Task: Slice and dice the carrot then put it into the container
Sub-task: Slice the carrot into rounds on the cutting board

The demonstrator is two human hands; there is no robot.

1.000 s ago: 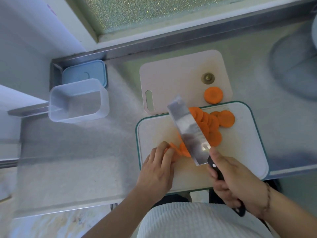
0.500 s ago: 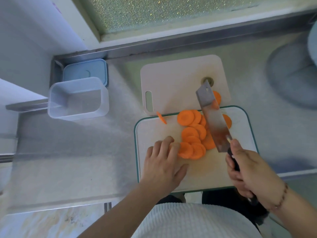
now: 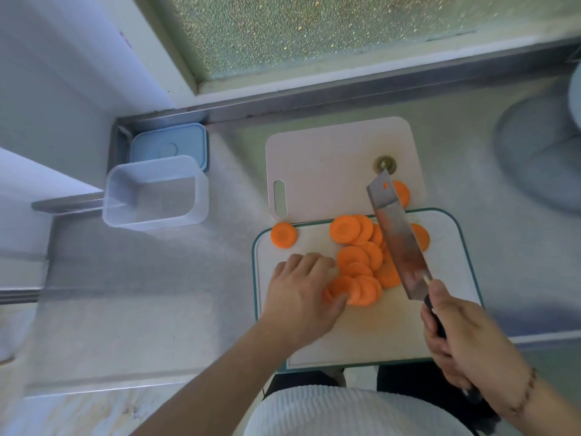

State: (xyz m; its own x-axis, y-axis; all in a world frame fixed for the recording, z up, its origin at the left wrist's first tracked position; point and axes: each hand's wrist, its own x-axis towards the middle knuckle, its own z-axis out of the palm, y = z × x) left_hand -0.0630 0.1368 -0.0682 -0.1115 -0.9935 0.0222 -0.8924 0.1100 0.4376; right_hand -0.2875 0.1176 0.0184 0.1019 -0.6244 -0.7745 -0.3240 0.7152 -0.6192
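A steel worktop runs beneath a frosted window, with a raised metal lip along its far edge. In the far left corner a blue lid lies flat, and just in front of it, overlapping its near edge, stands an empty clear plastic container. Near the middle, a pale pink cutting board lies toward the far edge; a white cutting board with a teal rim sits at the near edge and overlaps it. A blurred grey round object occupies the far right.

The carrot slices lie in an overlapping heap on the white board's far half. One stray slice rests at that board's far left corner, and another slice sits on the pink board, partly hidden by the blade.

The left hand lies palm down on the white board, fingers loosely curved, thumb and fingertips touching the nearest slices of the heap. The right hand grips the dark handle of a cleaver, fingers wrapped round it; the blade points away across the heap's right side.
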